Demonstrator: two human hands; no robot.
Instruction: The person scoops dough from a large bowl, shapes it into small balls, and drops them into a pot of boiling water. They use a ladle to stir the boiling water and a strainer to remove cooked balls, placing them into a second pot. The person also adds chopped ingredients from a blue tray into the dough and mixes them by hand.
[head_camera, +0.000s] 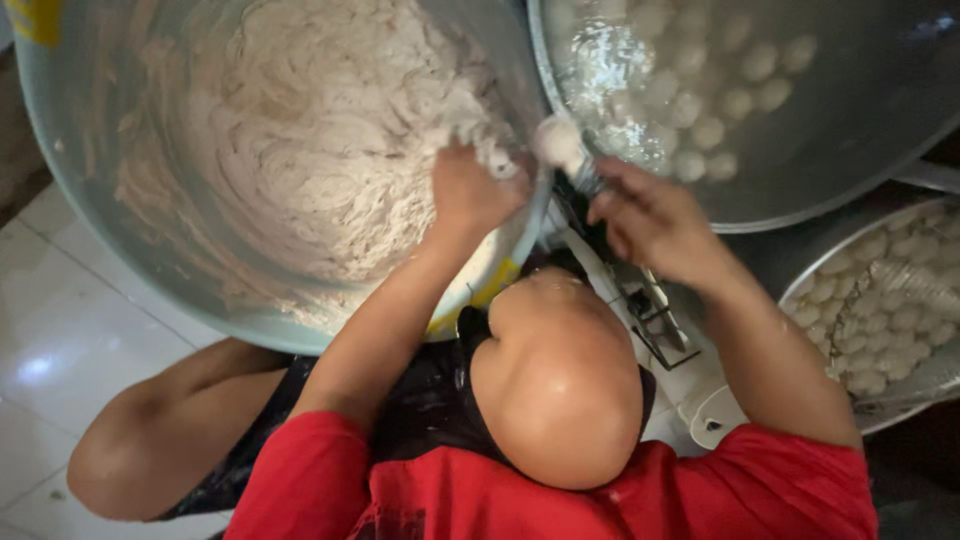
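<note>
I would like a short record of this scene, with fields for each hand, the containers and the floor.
left hand: left hand pressed into the pale paste at the rim of the big basin
right hand: right hand holds a spoon carrying a lump of paste, over the edge of the metal pan
big basin: grey, holds a thick whitish paste
metal pan: metal pan with water and many small white balls floating
second vessel: strainer at right, with more white balls
floor: white tiles
</note>
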